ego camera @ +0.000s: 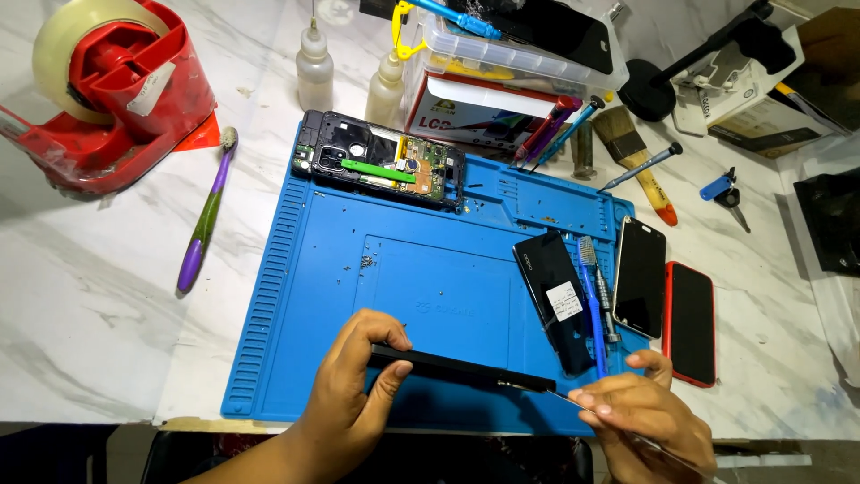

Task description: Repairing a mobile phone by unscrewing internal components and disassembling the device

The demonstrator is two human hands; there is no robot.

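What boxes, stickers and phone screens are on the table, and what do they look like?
Clear plastic box with red-and-white printed card: top centre, behind the blue mat, rectangular.
White sticker: on the black back cover lying on the mat's right side, small square.
Dark phone screen: right mat edge, black, switched off.
Red-cased phone screen: far right on the marble, black, off.
White cardboard box: top right corner.

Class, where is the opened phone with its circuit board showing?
The opened phone lies at the blue mat's top-left edge, just below two small bottles.
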